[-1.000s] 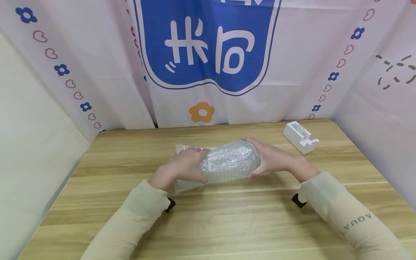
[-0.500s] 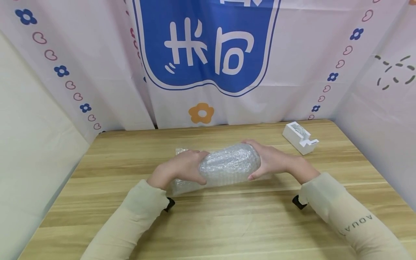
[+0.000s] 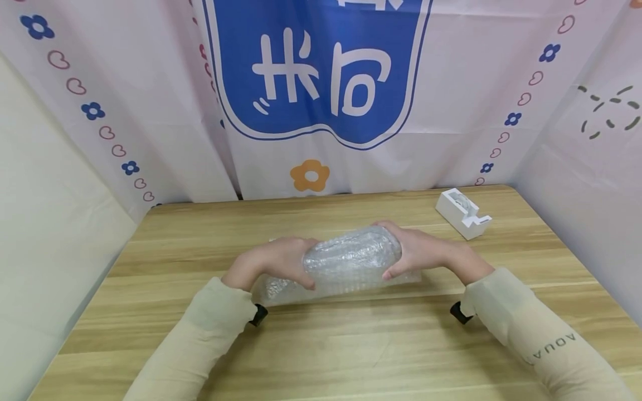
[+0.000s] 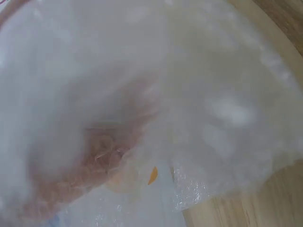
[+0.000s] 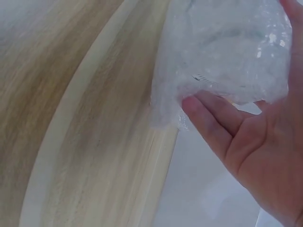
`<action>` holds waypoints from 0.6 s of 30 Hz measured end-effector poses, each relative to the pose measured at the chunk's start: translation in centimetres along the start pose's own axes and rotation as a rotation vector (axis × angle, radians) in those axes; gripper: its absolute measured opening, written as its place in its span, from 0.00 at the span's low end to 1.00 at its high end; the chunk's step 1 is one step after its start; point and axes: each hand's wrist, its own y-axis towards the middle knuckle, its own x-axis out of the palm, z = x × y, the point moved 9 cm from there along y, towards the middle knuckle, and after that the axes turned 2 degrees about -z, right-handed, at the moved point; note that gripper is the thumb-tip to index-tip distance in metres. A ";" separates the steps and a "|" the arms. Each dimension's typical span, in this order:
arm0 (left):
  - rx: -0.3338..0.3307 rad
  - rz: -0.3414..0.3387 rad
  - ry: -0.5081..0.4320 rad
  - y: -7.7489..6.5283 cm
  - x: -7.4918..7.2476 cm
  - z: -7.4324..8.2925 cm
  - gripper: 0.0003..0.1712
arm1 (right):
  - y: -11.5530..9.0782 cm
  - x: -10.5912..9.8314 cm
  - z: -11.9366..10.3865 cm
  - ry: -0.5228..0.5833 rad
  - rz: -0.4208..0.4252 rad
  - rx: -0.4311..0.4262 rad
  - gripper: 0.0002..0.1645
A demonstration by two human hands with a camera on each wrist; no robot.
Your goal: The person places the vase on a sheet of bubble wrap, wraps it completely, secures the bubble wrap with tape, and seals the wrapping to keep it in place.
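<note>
A bundle of clear bubble wrap (image 3: 351, 256), rolled round something rounded, lies across the middle of the wooden table. What is inside is hidden by the layers. My left hand (image 3: 283, 259) grips its left end, thumb at the front and fingers over the back. At the right end my right hand (image 3: 418, 250) holds it between thumb and fingers. A loose flap of the wrap (image 3: 281, 291) sticks out beneath the left hand. In the left wrist view, blurry wrap (image 4: 227, 113) covers most of that hand. The right wrist view shows the wrap's end (image 5: 232, 47) against the right palm.
A white tape dispenser (image 3: 462, 213) with a roll of clear tape stands at the back right of the wooden table (image 3: 351, 345). Behind the table hangs a printed white curtain (image 3: 271, 161); pale walls close in both sides.
Both hands have brought the bundle slightly nearer the person, the left hand also a little leftward. The wrap's edge behind the left hand shows less now. The tape dispenser has stayed put.
</note>
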 end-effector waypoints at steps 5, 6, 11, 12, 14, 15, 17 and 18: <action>0.005 -0.047 -0.090 0.0 0.0 -0.3 0.58 | 0.3 0.2 0.5 0.075 -0.032 -0.003 0.66; 0.002 -0.059 -0.112 0.0 0.0 -0.5 0.59 | 0.4 0.2 0.5 0.095 -0.040 -0.008 0.64; -0.023 -0.104 -0.183 0.2 0.1 -1.2 0.61 | 0.7 0.2 0.7 0.164 -0.078 -0.004 0.61; -0.030 -0.110 -0.190 0.2 0.1 -1.4 0.61 | 0.7 0.2 0.6 0.171 -0.082 -0.002 0.61; -0.037 -0.118 -0.196 0.3 0.2 -1.5 0.62 | 0.7 0.2 0.6 0.183 -0.089 0.003 0.61; -0.041 -0.120 -0.196 0.3 0.2 -1.6 0.62 | 0.7 0.2 0.6 0.187 -0.090 0.002 0.61; -0.046 -0.122 -0.201 0.3 0.2 -1.6 0.62 | 0.7 0.2 0.6 0.183 -0.088 0.001 0.61; -0.049 -0.122 -0.202 0.4 0.2 -1.6 0.62 | 0.7 0.2 0.6 0.183 -0.087 0.000 0.61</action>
